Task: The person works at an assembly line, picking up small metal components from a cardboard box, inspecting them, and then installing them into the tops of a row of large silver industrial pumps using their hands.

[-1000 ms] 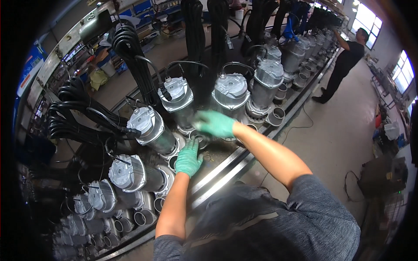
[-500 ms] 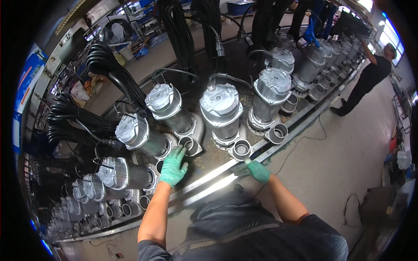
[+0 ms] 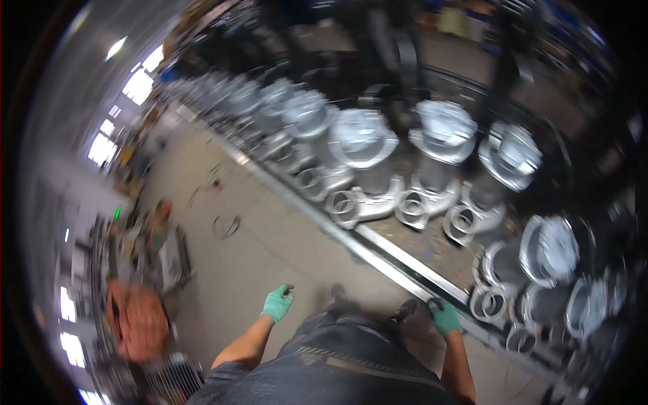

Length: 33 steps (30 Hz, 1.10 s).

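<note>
My left hand (image 3: pixel 277 304), in a green glove, hangs over the floor to the left of the metal rail with nothing in it. Its fingers are loosely bent and apart. Further right, my right hand (image 3: pixel 443 316), gloved in green too, is at the edge of the rail (image 3: pixel 388 264); blur hides whether it touches. Its fingers look loosely apart, with no object visible in them. Nearest to it is the round outlet (image 3: pixel 487 304) of a grey metal pump (image 3: pixel 550 250). Another pump (image 3: pixel 364 138) with a silvery top stands farther along the row.
Several more pumps run in a line toward the far left, with dark cable bundles behind them. A thin cable (image 3: pixel 227 226) lies on the grey floor (image 3: pixel 270 236). At left an orange-brown covered bundle (image 3: pixel 138 320) stands beside cluttered shelving. My shoe (image 3: pixel 405 309) is near the rail.
The view has swung left along the row and is blurred. My left hand has come away from a pump outlet and is over the floor. My right hand is now at the rail.
</note>
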Tool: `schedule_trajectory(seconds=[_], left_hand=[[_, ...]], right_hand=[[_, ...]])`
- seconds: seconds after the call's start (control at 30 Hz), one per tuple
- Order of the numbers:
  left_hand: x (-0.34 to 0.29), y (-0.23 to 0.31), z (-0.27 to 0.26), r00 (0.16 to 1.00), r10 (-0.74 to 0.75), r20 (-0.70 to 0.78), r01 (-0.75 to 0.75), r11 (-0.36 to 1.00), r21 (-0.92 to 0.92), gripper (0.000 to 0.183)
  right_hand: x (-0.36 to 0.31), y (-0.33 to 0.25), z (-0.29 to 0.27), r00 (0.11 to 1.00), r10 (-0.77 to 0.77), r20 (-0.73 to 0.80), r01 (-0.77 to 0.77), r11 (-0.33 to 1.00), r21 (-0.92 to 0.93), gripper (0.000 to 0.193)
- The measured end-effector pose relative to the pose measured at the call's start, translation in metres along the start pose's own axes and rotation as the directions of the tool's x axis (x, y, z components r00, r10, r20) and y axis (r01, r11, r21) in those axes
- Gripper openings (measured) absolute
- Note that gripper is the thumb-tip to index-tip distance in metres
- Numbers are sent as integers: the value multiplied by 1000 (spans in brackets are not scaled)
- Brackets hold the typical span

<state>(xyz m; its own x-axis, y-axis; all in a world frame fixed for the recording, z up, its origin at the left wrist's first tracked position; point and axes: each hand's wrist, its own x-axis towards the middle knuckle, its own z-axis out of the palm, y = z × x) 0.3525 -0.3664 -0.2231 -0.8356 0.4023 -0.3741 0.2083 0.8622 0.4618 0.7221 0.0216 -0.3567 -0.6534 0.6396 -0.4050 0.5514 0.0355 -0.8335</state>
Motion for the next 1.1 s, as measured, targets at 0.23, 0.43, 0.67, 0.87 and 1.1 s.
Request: schedule_trajectory(seconds=[0.23,0.43,0.67,0.87,1.1], left_hand=[[-50,-53,-18,977,-195,80,200,733,-650,35],[-34,25,-82,967,244,74,3,281,-960,32],[-22,-83,-144,960,236,-151,-169,60,-984,24],[-12,-165,-168,969,175,-175,-171,-38,-985,29],[43,-216,-218,985,99,-139,-129,-106,-986,31]], right_hand=[[21,-105,43,973,-101,209,131,982,-135,26],[19,-293,205,652,-360,667,658,706,-262,56],[-29,-420,370,490,-473,732,778,616,-124,33],[-14,-439,456,308,-530,790,908,412,-78,37],[43,-490,538,258,-398,880,828,561,11,32]])
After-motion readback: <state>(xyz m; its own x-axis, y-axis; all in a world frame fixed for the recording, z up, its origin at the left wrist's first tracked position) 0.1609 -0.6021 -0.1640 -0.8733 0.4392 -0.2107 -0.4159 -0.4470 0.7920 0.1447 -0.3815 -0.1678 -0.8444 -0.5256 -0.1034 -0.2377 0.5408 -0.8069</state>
